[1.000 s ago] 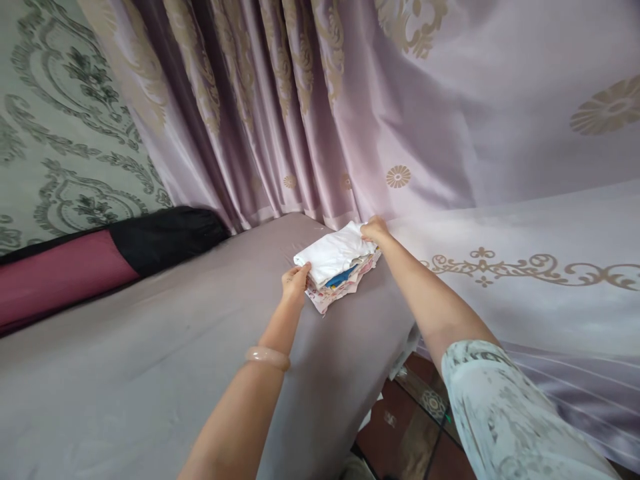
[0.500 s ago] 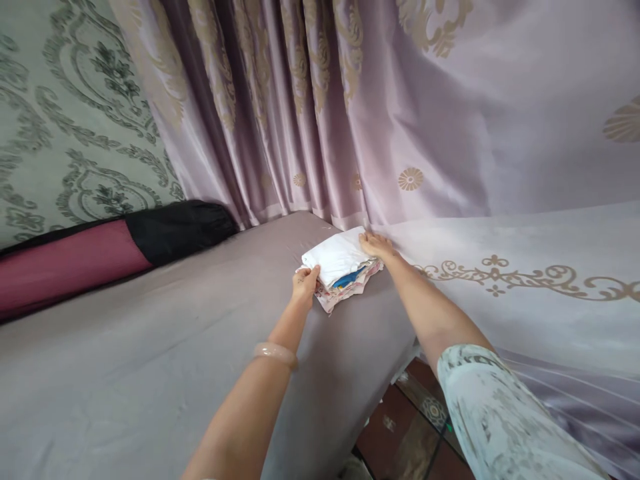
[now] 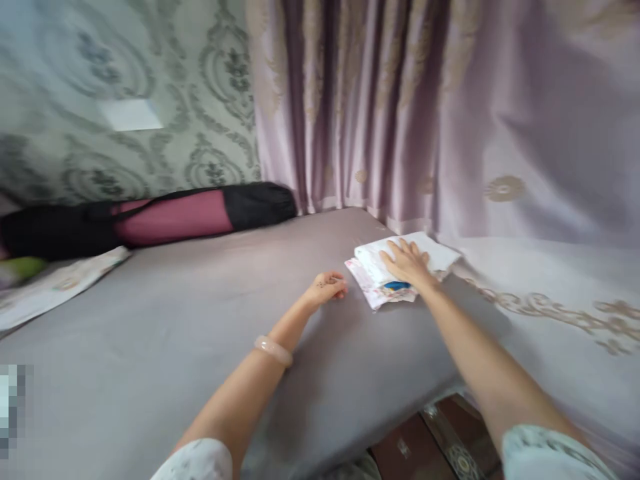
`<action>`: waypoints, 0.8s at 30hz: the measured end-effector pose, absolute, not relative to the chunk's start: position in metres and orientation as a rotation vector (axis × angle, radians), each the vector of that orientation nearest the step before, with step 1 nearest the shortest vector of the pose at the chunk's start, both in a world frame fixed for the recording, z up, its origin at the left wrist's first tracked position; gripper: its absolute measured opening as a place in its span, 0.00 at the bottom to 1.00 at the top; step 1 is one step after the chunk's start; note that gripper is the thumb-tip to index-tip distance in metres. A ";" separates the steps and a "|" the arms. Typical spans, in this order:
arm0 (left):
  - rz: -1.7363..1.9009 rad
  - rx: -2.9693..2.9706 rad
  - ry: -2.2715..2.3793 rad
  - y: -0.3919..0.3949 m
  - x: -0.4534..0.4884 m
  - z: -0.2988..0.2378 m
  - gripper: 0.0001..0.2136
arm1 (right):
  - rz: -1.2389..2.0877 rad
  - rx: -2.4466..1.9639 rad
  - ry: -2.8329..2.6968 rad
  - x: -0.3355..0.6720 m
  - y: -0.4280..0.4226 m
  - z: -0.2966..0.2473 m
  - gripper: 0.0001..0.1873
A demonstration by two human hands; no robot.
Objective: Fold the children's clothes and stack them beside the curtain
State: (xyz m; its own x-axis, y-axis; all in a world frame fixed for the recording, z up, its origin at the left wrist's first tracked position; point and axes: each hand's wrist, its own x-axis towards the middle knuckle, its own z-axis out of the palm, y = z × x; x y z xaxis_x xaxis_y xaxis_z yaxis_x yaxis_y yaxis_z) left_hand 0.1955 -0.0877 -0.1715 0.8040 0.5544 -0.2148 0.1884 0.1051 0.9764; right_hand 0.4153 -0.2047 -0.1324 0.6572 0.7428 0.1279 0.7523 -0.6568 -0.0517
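Observation:
A stack of folded cloths (image 3: 370, 277) lies at the far corner of the bed, with a white folded cloth (image 3: 440, 253) on top and a bit of blue showing in its front edge. My right hand (image 3: 407, 262) rests flat on the white cloth, fingers spread. Just left of the stack, apart from it, my left hand (image 3: 329, 289) hovers low over the sheet with its fingers loosely curled and nothing visible in them. A pale bangle (image 3: 273, 351) circles my left wrist.
The grey bed sheet (image 3: 165, 320) stretches to the left. Along the patterned wall lies a long black and maroon bag (image 3: 180, 217). A printed white cloth (image 3: 65, 283) is at the far left. Purple curtains (image 3: 370, 100) hang behind; tiled floor (image 3: 415, 447) shows below the bed's edge.
My left hand has let go of the stack and drawn back left. My right hand has moved from the stack's far edge onto its top. The view has turned left.

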 end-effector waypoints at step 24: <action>0.809 1.617 2.062 0.105 -0.222 -0.171 0.08 | 0.346 -1.823 -2.025 0.088 -0.051 -0.200 0.15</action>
